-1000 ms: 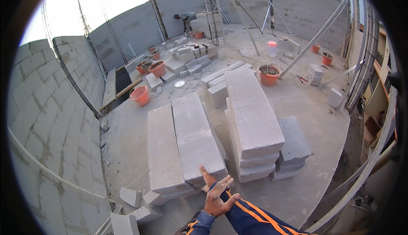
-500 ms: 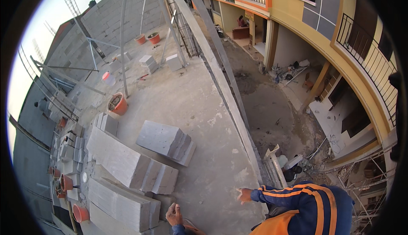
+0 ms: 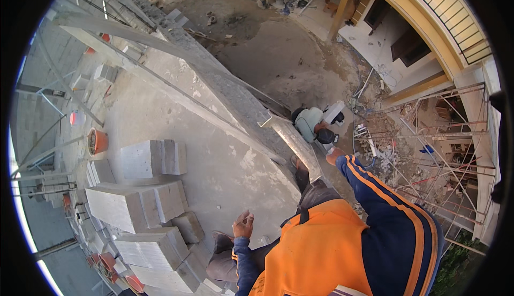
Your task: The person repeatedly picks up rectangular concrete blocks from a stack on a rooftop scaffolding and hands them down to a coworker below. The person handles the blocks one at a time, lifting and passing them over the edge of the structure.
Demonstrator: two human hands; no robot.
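My left hand (image 3: 243,224) hovers beside the stacked grey blocks, above my bent leg. Its fingers are loosely curled and apart, with nothing in them. My right arm reaches out over the slab's edge, and my right hand (image 3: 335,156) is beyond the end of a pale metal channel (image 3: 293,138). Its fingers look stretched out and appear to hold nothing. Below that hand, on the lower ground, is a person (image 3: 309,124) in a light top and dark headwear, with a pale block (image 3: 334,111) close by. Whether that person holds the block is unclear.
Lightweight grey blocks (image 3: 119,204) lie in stacks to my left, with another group (image 3: 148,158) behind. An orange bucket (image 3: 97,141) stands farther off. A long beam (image 3: 176,100) runs along the slab's drop-off. Scaffolding (image 3: 439,151) and rubble lie below right.
My view has swung right and down, showing my orange-and-navy top. My right arm now stretches farther out past the edge. The person below and the pale block have come into sight.
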